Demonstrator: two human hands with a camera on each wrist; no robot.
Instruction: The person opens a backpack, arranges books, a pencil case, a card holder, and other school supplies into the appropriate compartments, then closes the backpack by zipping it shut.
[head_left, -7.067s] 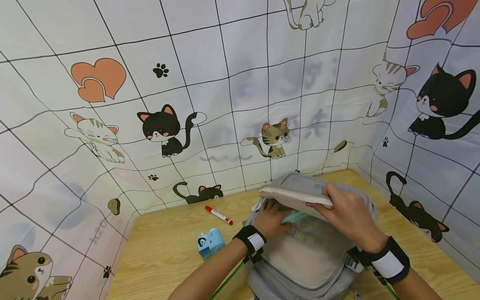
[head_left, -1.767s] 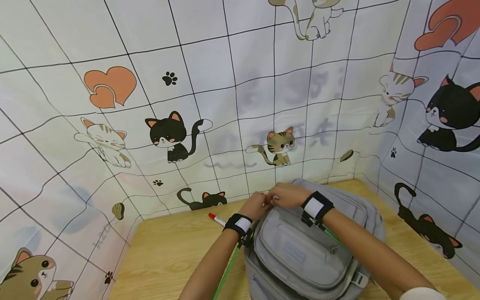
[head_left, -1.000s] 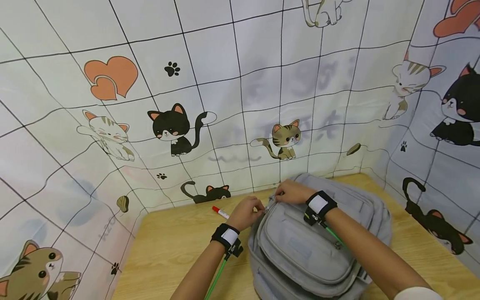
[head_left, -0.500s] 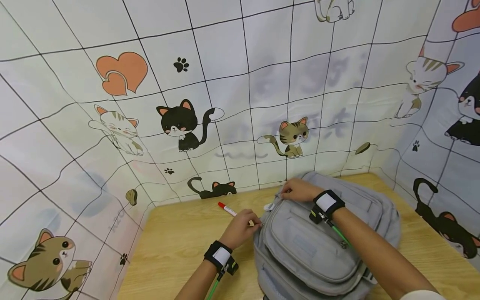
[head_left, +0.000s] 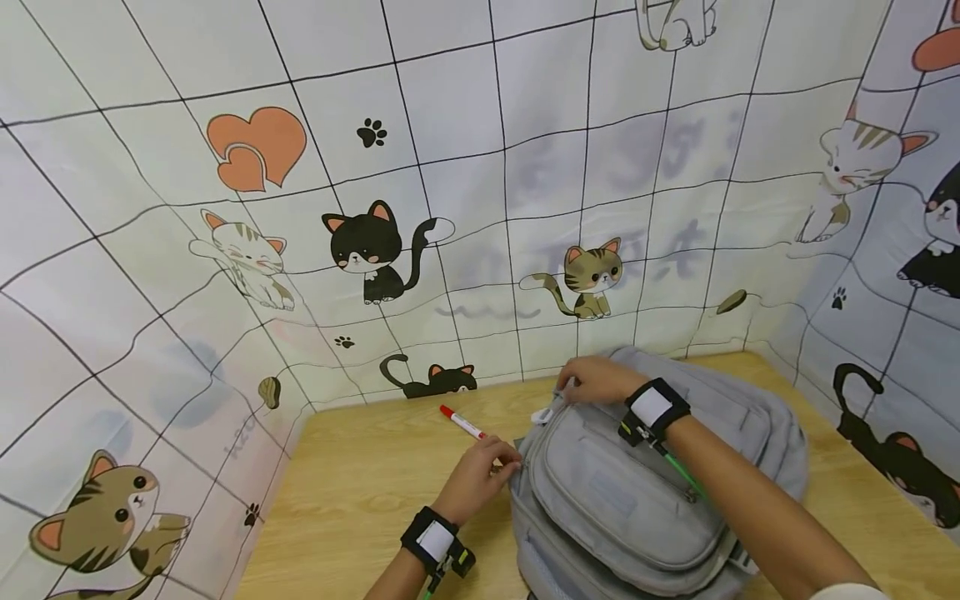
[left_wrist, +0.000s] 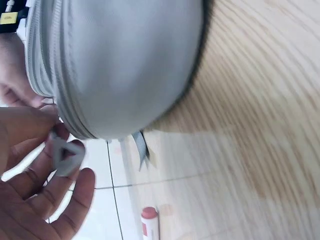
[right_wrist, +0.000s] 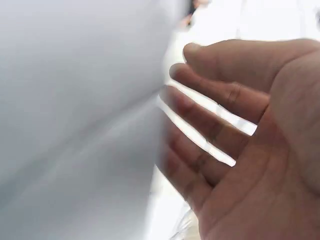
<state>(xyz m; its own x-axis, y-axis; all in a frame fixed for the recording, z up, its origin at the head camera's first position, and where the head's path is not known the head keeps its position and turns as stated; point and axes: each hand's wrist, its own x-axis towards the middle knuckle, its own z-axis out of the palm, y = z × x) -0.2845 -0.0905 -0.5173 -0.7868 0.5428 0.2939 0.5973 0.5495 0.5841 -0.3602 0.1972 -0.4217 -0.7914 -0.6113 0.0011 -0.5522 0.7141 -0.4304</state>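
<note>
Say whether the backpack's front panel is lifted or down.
Down: in the head view, the front panel lies against the backpack. Fully zipped? Cannot tell.

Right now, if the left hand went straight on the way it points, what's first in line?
Likely the side of the rounded grey fabric backpack: in the head view, the left hand points at its edge with hardly any gap. Depth is unclear; it may be touching.

Lt wood-grain table [head_left: 352, 492]. Grey backpack [head_left: 592, 483] on its R half in head view, front pocket facing up, taking up much of that side. White marker w/ red cap [head_left: 462, 422] lying near far edge, L of bag, apart from it, cap end twd back.
</note>
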